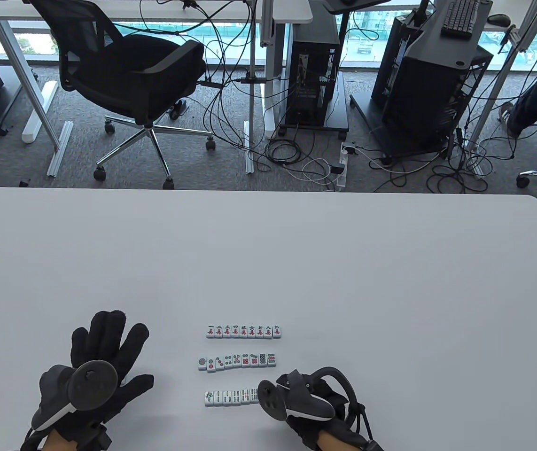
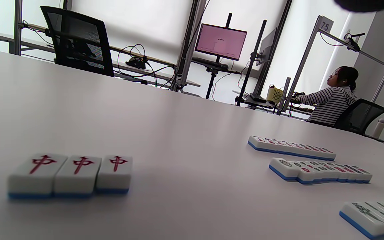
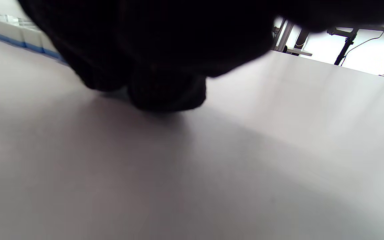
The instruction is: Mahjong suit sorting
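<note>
Left hand (image 1: 104, 361) at lower left of the table view, fingers spread wide and flat, right hand (image 1: 313, 406) at lower centre against the bottom tile row (image 1: 230, 397), finger state impossible to tell, two more tile rows (image 1: 243, 331) above, three red-character tiles (image 2: 73, 175) lower left in the left wrist view.

The right hand (image 1: 315, 399) covers the right end of the bamboo row (image 1: 230, 397). The three red-character tiles (image 2: 72, 175) are hidden under the left hand (image 1: 97, 371) from above. Right fingers (image 3: 165, 90) appear blurred, possibly touching the worktop (image 3: 245, 166).
</note>
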